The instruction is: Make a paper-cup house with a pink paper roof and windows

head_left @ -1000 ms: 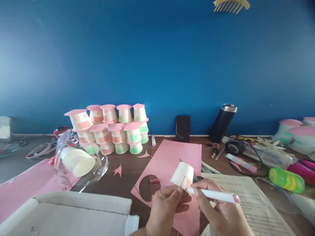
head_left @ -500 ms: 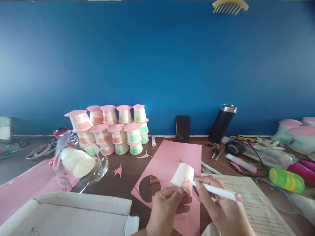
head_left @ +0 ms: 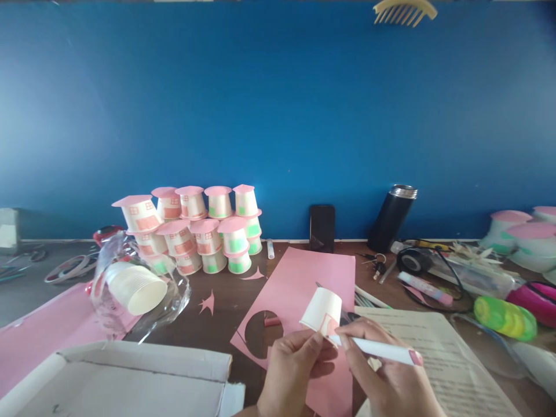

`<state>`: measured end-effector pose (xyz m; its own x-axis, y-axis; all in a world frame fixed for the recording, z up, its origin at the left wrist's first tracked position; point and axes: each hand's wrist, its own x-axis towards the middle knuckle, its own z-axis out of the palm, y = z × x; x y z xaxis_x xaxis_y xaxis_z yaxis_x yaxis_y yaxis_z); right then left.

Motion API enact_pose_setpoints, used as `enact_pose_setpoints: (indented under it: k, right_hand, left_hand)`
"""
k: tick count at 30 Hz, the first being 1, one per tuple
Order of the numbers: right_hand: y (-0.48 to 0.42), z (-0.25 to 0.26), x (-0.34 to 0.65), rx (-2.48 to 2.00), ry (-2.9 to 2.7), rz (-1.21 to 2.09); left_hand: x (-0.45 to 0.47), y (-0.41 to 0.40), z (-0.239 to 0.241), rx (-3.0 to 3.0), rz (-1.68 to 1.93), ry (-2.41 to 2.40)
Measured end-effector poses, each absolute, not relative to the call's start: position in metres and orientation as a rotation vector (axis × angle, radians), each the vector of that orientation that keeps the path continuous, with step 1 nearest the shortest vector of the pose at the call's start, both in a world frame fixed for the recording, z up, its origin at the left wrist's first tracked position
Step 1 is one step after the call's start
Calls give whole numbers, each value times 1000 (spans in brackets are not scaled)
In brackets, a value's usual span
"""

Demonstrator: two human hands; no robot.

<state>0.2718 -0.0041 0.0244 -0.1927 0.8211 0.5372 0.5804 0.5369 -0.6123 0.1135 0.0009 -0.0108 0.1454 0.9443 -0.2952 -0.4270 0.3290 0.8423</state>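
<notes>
My left hand (head_left: 292, 370) grips a small white paper cup (head_left: 320, 308) by its rim, tilted with its bottom pointing up and away. A pink patch is coloured on the cup's near side. My right hand (head_left: 382, 382) pinches a white marker with a pink end (head_left: 377, 349), its tip touching the pink patch. Both hands hover over a pink paper sheet (head_left: 304, 278) with a round hole cut in it.
Finished cup houses with pink roofs (head_left: 195, 229) are stacked at the wall. A bagged sleeve of plain cups (head_left: 134, 286) lies left, a cardboard box lid (head_left: 121, 376) near left. A phone (head_left: 322, 227), black flask (head_left: 391, 216), tape, glue stick and printed paper (head_left: 438, 353) crowd the right.
The marker tip has shifted slightly down and left on the cup's pink patch. The cup and my left hand have hardly moved.
</notes>
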Motion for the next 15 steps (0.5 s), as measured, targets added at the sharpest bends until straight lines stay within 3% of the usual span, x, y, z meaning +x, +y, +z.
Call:
enact_pose_setpoints:
  k: [15]
  right_hand:
    - [4, 17, 278, -1218, -1839, 378]
  left_hand:
    - [113, 0, -5, 649, 1090, 965]
